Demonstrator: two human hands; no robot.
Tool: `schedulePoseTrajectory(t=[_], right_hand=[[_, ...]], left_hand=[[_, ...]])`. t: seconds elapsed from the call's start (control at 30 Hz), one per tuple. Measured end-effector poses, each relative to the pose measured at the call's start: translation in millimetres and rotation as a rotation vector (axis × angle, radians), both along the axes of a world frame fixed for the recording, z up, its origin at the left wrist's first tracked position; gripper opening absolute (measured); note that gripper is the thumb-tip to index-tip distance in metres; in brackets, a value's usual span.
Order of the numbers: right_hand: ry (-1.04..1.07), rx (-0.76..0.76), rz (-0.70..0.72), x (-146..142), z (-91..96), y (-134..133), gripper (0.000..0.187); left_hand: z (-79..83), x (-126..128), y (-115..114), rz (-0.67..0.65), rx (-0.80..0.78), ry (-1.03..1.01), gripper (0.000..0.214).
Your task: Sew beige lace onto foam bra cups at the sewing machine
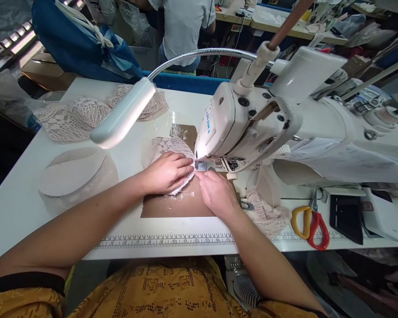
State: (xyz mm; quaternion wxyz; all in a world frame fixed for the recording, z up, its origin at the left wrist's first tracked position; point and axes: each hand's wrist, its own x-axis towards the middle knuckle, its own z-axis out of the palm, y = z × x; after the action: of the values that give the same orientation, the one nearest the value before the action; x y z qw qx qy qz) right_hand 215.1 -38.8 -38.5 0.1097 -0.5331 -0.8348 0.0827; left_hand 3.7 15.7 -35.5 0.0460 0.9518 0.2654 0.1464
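A pale pink lace cup piece (167, 145) lies under the needle area of a white sewing machine (220, 126). On top of the lace, my left hand (168, 172) rests flat, fingers stretched toward the needle. My right hand (217, 192) is closed, with thumb and index finger pinching the edge of the lace just in front of the presser foot. The pinched edge is mostly hidden by the fingertips. Beneath both hands is a brown taped sheet (175, 206) on the white table (129, 223).
Lace pieces (76, 117) lie at the back left, and sheer round pieces (76, 176) nearer. A lamp (124, 112) hangs over the table. More lace (267, 214), scissors (310, 225) and a black-and-white object (346, 216) lie right. A ruler strip (172, 240) edges the front. Another person (187, 28) sits beyond.
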Motion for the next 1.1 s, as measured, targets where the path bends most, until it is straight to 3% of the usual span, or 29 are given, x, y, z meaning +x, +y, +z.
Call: schedulePoseTrajectory(t=[0.3,0.43,0.63,0.93,1.1], right_hand=[[0.076,-0.015,-0.052,2,2.8,-2,0.04],[-0.053,0.001,0.015,-1,2.0,-2,0.042],[-0.213,-0.017,-0.018,-7,6.3,-5,0.044],[-0.216,-0.025,-0.077,-6,5.5,-2,0.046],[-0.135,0.026,-0.007,-1,4.5,-5,0.043]], left_hand=[[4.1,-4,-6,-0.082,-0.013,0.045,0.04],[4.2,-6,-3,-0.142,-0.009,0.044,0.035],[1.6,-10,2,-0.21,0.05,0.111,0.035],[0.2,5,-10,-0.018,0.019,0.056,0.036],[2.9,2,-9,-0.048,0.0,0.041,0.036]])
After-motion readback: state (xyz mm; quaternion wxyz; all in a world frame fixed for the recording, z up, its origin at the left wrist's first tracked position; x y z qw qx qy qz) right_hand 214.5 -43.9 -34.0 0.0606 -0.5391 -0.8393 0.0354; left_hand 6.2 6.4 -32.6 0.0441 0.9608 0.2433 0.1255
